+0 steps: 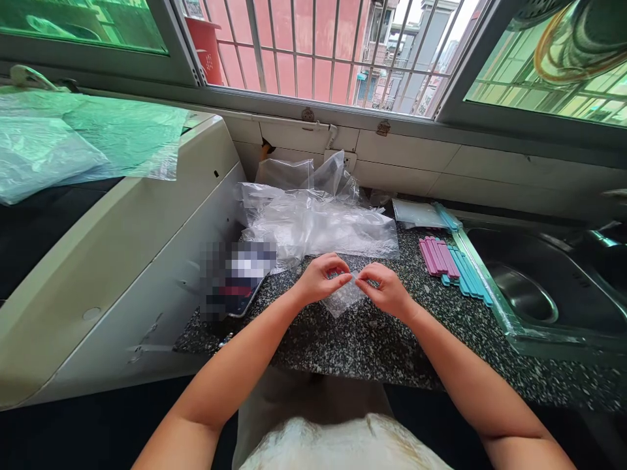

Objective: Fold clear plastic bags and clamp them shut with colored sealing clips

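At far left, a translucent, green-tinted plastic sheet (pixel 132 130) drapes over a cream-coloured appliance casing (pixel 171 241). Beside the casing, a dark, flat phone (pixel 242 303), partly pixelated, lies on a black-and-white speckled stone countertop (pixel 313 343). A rumpled heap of clear plastic bags (pixel 323 225) spreads behind the hands. At centre, the left hand (pixel 323 281) pinches the top edge of a small, clear plastic bag (pixel 341 303), its thumb and forefinger closed to a narrow grip; the right hand (pixel 385 288) pinches the same edge just beside it. The small bag hangs between them, low over the countertop. To the right lie a flat, clear plastic packet (pixel 416 214), pink plastic strips (pixel 437 256) and turquoise plastic strips (pixel 473 281), next to a stainless-steel sink (pixel 502 320).

The thin film could slip from the fingertips if the pinch loosens, or tear if the hands pull apart hard. A sideways sweep could nudge the strips toward the sink.

The count: one phone, one small bag held by two hands, one sink; roughly four pink strips and at least four turquoise, overlapping too closely for certainty. The heaped bags cannot be counted.
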### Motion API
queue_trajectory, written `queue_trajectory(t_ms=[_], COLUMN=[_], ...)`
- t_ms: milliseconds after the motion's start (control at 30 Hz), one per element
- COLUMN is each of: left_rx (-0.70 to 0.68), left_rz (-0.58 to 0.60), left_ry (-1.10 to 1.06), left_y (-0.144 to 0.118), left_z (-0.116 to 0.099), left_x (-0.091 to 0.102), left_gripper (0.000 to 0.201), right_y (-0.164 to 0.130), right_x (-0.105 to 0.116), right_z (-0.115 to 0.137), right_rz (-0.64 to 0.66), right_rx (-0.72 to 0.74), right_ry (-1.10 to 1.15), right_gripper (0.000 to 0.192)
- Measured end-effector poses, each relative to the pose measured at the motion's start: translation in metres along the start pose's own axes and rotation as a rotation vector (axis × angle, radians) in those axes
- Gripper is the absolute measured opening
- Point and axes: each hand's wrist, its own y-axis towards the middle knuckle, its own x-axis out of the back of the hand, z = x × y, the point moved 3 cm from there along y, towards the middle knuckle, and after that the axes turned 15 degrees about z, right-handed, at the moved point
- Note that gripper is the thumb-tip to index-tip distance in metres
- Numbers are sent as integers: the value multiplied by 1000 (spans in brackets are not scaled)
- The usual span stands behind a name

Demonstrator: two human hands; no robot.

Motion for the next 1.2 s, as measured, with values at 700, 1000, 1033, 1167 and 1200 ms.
queue_trajectory(t_ms=[700, 1000, 1033, 1167, 1200], left_rx=[30, -1, -2, 8, 13], left_rz=[66, 72, 71, 78, 80], left_ry=[-46, -35, -32, -30, -33], left_y=[1, 2, 1, 2, 2], left_z=[4, 1, 1, 1, 1], left_x=[-5, -6, -6, -6, -6], left_gripper=[13, 13, 14, 14, 14], right_y=[0, 0, 0, 0, 0], right_x=[-4, -5, -5, -6, -6], right_z=[-3, -2, -2, -3, -3], right_rz=[21, 24, 25, 30, 32], right_rx=[1, 7, 8, -3, -7], right_ry=[-27, -33, -29, -20, -16], right_gripper=[18, 16, 16, 17, 17])
